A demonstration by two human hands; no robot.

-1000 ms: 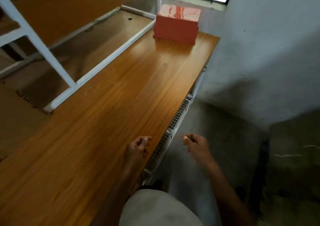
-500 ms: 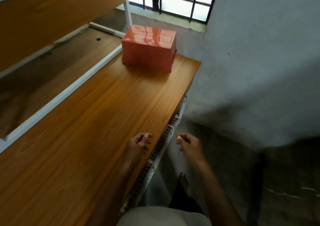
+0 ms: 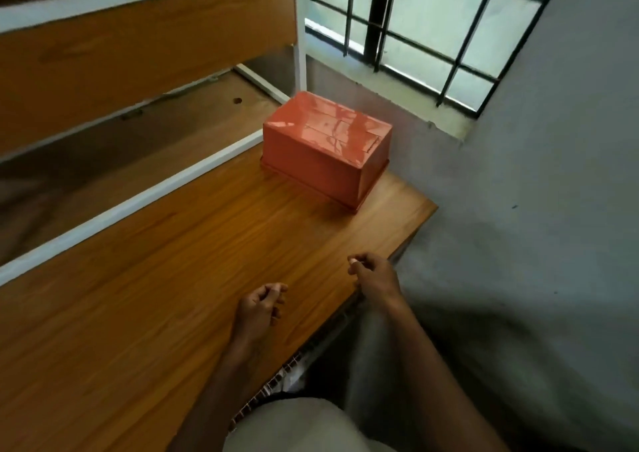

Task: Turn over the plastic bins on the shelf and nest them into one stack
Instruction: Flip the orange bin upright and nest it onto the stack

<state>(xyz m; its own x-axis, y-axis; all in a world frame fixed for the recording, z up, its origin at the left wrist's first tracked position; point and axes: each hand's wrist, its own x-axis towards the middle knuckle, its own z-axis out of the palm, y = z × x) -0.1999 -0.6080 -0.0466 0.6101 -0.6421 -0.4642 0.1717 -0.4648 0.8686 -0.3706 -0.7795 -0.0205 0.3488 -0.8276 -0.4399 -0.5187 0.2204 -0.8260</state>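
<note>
An orange-red plastic bin (image 3: 326,147) stands upside down, glossy bottom up, at the far end of the wooden shelf top (image 3: 173,278). Only this one bin shows; whether others are nested under it is hidden. My left hand (image 3: 261,308) hovers over the near part of the wood with its fingers curled and nothing in them. My right hand (image 3: 373,277) hangs over the shelf's right edge, fingers also curled and empty. Both hands are well short of the bin.
A white metal frame rail (image 3: 138,202) runs along the left of the top, with a lower shelf board (image 3: 155,133) and an upright post (image 3: 300,36) behind it. A barred window (image 3: 432,33) and a grey wall (image 3: 553,192) close the right side. A wire grille (image 3: 287,372) lines the shelf's near right edge.
The view has moved closer to the bin and turned toward the window. Both hands have come forward along the shelf, still curled and empty.
</note>
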